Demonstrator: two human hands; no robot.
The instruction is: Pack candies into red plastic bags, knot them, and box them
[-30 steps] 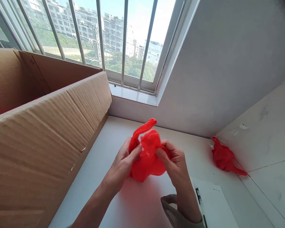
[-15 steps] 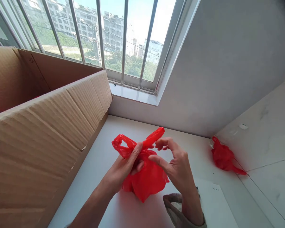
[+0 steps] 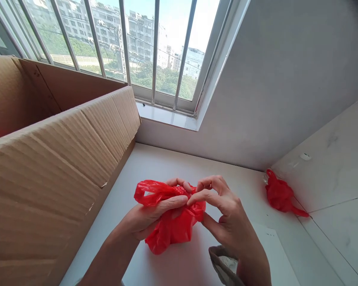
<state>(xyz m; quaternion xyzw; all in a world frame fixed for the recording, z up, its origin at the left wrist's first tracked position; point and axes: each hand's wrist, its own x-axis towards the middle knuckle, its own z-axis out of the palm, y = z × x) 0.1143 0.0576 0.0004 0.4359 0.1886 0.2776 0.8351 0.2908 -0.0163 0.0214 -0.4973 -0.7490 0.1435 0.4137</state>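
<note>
A red plastic bag (image 3: 177,228) with something inside sits on the white tabletop (image 3: 155,163), between both hands. My left hand (image 3: 155,210) is closed around the bag's gathered neck, thumb on top, with a handle loop sticking out to the left. My right hand (image 3: 222,210) pinches the right side of the neck, its thumb and fingers pressed into the red plastic. The bag's contents are hidden, and the pinched part is partly covered by fingers.
A large open cardboard box (image 3: 62,159) stands at left, with a bit of red inside. Another red plastic bag (image 3: 282,194) lies at the right against the tiled wall (image 3: 343,167). Behind is a barred window (image 3: 143,51). A white sheet (image 3: 276,250) lies front right.
My right hand has moved left and closed on the bag's neck. The right-hand handle, upright before, is now folded down into the fingers. The bag has tilted, its lower part swinging left.
</note>
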